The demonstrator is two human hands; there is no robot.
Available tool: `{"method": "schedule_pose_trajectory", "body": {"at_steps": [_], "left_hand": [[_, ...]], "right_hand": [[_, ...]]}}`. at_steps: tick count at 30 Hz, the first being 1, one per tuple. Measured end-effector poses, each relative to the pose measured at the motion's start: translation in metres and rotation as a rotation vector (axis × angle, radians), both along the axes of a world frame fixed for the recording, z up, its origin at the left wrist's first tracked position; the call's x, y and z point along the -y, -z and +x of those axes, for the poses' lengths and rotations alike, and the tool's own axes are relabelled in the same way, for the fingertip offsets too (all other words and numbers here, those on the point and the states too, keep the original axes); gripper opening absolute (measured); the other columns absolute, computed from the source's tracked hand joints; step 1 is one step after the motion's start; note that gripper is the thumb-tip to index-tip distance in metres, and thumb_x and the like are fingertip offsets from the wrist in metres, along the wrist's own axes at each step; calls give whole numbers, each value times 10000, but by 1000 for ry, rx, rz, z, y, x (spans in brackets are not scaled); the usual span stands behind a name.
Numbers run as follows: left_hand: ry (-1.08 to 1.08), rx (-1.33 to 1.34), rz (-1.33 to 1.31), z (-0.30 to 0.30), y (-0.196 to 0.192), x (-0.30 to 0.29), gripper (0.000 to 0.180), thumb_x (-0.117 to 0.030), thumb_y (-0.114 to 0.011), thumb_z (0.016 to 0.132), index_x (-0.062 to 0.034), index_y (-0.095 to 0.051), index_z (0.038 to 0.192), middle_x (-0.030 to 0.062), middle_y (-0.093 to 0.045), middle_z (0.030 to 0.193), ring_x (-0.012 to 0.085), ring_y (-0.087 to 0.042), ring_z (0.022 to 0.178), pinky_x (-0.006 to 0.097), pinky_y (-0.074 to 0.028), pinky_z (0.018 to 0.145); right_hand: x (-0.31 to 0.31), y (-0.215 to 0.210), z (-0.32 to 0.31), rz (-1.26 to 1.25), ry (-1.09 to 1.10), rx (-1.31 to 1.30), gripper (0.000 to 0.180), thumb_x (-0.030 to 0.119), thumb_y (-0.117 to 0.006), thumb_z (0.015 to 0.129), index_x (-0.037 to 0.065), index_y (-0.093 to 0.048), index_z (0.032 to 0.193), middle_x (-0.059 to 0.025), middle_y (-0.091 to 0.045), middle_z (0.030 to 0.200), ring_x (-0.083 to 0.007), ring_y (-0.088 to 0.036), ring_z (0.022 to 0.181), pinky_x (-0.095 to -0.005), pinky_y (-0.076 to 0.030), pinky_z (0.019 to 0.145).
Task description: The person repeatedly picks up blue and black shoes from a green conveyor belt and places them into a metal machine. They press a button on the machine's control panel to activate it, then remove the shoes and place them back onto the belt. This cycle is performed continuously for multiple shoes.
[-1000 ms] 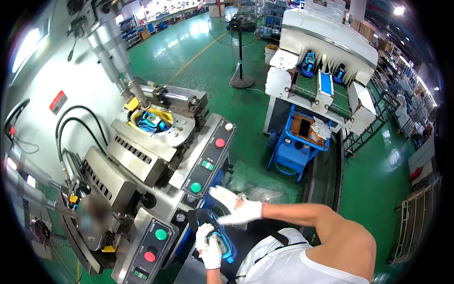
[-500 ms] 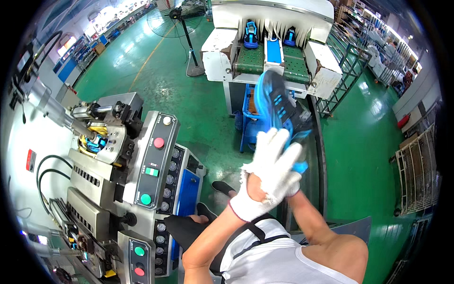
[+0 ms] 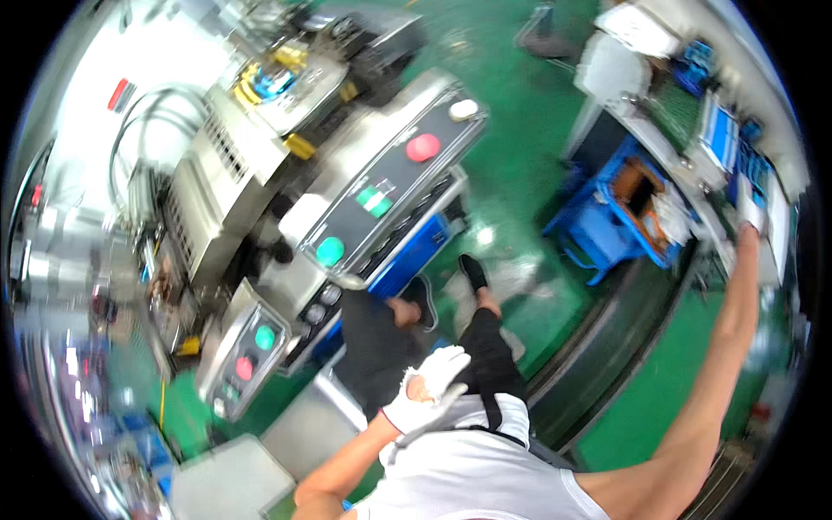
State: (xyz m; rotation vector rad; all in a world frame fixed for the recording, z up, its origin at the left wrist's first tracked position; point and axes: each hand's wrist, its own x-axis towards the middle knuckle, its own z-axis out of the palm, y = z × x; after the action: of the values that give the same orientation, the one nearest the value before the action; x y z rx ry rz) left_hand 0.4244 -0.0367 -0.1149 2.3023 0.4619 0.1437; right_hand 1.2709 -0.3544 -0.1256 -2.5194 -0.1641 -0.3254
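My left hand (image 3: 429, 390), in a white knitted glove with a torn opening, hovers before my waist with nothing in it, its thumb apart from the fingers. At the far right my right arm is stretched out. The gloved right hand (image 3: 750, 206) is at a blue and black shoe (image 3: 757, 171) over the conveyor machine, its fingers small and partly blurred, seemingly closed on the shoe's near end. Another blue shoe (image 3: 693, 69) stands on the green belt, and a further blue shoe (image 3: 750, 130) shows past the blue divider strip (image 3: 716, 132).
To the left stands a press machine with a button panel (image 3: 394, 173) and a second panel (image 3: 249, 351). A blue shoe part (image 3: 276, 84) sits among its yellow clamps. A blue crate (image 3: 598, 221) is beneath the conveyor. A dark metal rail (image 3: 620, 321) curves along the green floor.
My view has swung round. The shoe that was before me is now over the conveyor at the right with my right hand. My left hand has come off it and back towards my waist.
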Motion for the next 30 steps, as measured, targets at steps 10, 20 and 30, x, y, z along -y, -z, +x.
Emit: {"method": "schedule_pose_trajectory", "body": {"at_steps": [10,20,30], "left_hand": [[-1167,-319,12,-198,16,47,249,-176,-696,980,-25,-733,1174,167,-751,1088,289,-740,1009,397,-575,906],[-1985,-898,111,-427,74,306,431,-344,-746,900,-75,-702,1234,209,-710,1225,410,-676,1147,513,-528,988],[-2179,-1002,-494,-530,79,403,822,-579,-818,821,-56,-617,1422,206,-678,1392,400,-643,1280,495,-491,1080]], "right_hand": [[-89,56,-141,-85,-102,476,939,683,-699,905,-141,-605,1346,-314,-684,1301,-446,-701,1115,-519,-554,978],[-242,174,-573,-102,-955,-738,764,326,-716,1034,-13,-358,1618,-235,-635,1373,-265,-666,1156,-356,-594,949],[-347,146,-568,-601,-1352,-511,709,356,-705,1034,45,-425,1606,-190,-646,1360,-190,-680,982,-322,-581,844]]}}
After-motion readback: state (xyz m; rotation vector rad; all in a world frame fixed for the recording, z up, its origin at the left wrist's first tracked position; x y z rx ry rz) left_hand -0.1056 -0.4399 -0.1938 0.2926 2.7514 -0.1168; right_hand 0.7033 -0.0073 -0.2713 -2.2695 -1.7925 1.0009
